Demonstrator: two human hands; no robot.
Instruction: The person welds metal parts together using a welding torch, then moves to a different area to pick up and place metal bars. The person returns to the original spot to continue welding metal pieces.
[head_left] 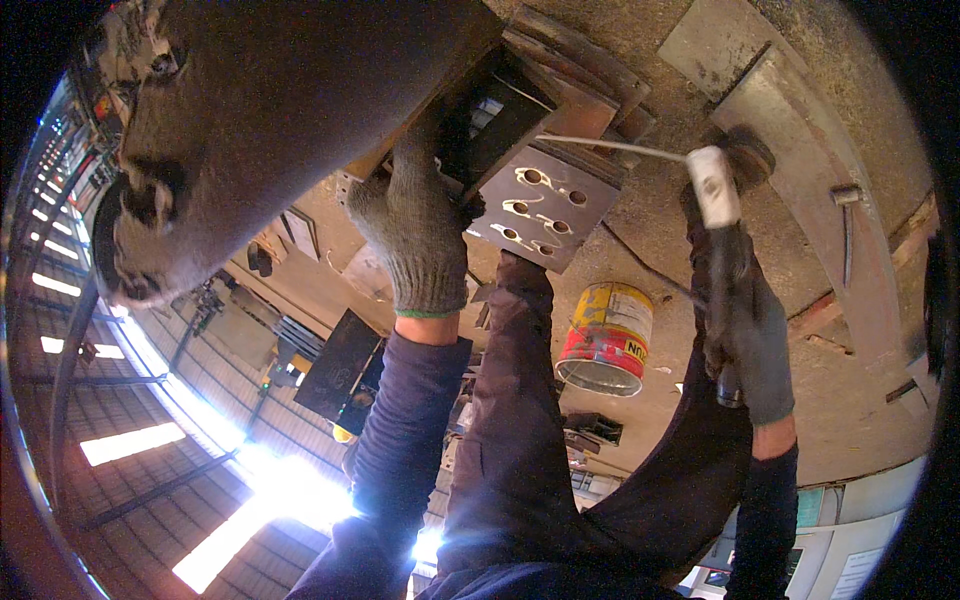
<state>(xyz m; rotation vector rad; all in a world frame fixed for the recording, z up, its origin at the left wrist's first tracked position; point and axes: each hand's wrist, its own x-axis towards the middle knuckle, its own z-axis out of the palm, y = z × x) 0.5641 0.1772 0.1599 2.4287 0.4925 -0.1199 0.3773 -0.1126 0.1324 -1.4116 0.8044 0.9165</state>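
Note:
My gloved left hand [412, 220] is wrapped round the edge of a dark welding shield [300, 110], whose boxed window [490, 112] sits beside my fingers. In my gloved right hand [752, 340], closed on its dark handle, is an electrode holder [712, 185] with a pale head. A thin welding rod [620, 147] juts left from that head toward a steel plate [590, 195], its tip close to the plate's far edge. Several round holes with pale marks round them run across this plate. The right-hand fingers are partly blurred.
Between my legs stands a yellow and red tin [606, 340]. Stacked steel plates [585, 65] lie beyond the holed plate. At right, a hammer [847, 195] rests on a long curved steel strip [810, 140]. A dark cable [650, 265] runs toward my right leg.

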